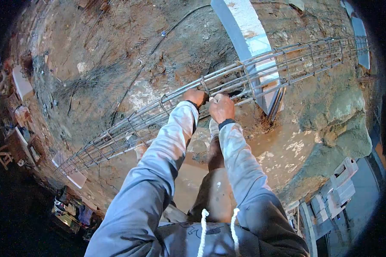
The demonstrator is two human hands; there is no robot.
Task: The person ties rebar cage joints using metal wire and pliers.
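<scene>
A long rebar cage (pixel 302 64) of thin steel bars and square stirrups runs diagonally across the view. At its middle, my left hand (pixel 195 97) is closed around the bars beside a stirrup (pixel 205 85). Close by on the right, my right hand (pixel 221 107) is also closed, fingers curled in a pinch against the same spot. Whatever lies between its fingertips is hidden or too small to make out. Both hands nearly touch each other.
The cage passes over a pale beam (pixel 248 32) and reaches a white block (pixel 75 176) at lower left. Wet, muddy ground and a brown puddle (pixel 283 150) lie beneath. A dark cable (pixel 143 64) crosses the soil. Pale blocks (pixel 343 184) stand at lower right.
</scene>
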